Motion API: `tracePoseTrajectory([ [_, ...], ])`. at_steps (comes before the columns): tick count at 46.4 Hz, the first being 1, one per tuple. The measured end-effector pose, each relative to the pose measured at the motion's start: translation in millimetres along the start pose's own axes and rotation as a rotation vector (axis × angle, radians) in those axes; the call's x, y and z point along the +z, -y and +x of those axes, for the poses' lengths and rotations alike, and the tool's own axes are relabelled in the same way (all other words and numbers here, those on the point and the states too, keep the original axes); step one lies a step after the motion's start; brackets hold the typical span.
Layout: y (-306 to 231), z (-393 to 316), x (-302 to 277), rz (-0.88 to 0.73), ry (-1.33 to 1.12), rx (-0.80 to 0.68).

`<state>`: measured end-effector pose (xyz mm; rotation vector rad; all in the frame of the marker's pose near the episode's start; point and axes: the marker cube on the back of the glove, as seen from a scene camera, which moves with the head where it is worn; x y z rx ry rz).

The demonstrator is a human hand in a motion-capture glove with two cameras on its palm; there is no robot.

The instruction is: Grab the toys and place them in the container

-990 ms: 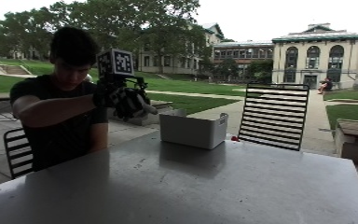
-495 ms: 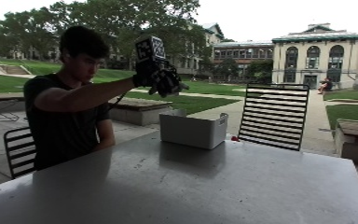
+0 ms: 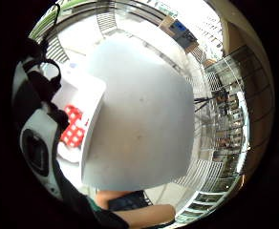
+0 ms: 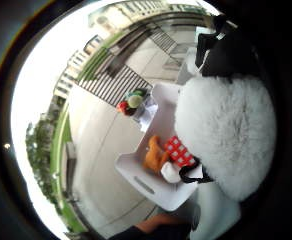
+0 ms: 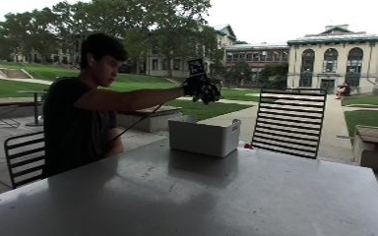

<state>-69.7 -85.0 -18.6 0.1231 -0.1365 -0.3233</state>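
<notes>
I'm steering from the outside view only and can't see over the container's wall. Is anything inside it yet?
Observer: Yes. The thumb side palm view shows an orange toy and a red-and-white checked toy lying in the container.
Operator: Is the right hand carrying anything?
Observer: A white fluffy toy sits close to its palm, above the container. I cannot tell whether it is gripped.
Operator: Any toys left outside?
Observer: Yes. A red toy and a green toy lie together on the table beside the container, on the slatted chair's side.
</notes>
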Motion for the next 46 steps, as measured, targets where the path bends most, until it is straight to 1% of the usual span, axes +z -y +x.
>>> tracePoseTrajectory([
  [3,2.5,-23.3,1.7,-0.010,0.140,-0.106],
  [4,4.0,-29.1,4.8,-0.014,0.135,-0.124],
  [6,7.7,-35.2,15.1,-0.023,0.039,-0.158],
  [8,9.2,-36.9,22.7,-0.032,-0.028,-0.236],
  [10,7.7,-44.5,22.6,-0.041,0.084,-0.300],
  [11,7.3,-50.5,22.3,-0.044,0.155,-0.302],
  [13,8.6,-62.4,25.9,-0.047,0.198,-0.268],
  [19,19.0,-90.1,45.8,-0.047,0.097,-0.119],
  [21,20.8,-88.4,52.1,-0.062,0.043,-0.082],
  [24,18.4,-80.4,63.5,-0.134,-0.041,-0.080],
  [27,16.3,-69.0,70.8,-0.195,-0.087,-0.054],
  [31,15.5,-53.5,73.6,-0.229,-0.135,0.000],
  [35,14.3,-45.8,65.6,-0.217,-0.118,0.020],
  [38,10.4,-26.5,54.9,-0.182,-0.173,0.020],
  [42,2.9,12.3,35.4,-0.133,-0.257,0.104],
  [46,-14.2,13.1,13.6,-0.102,-0.194,0.035],
])
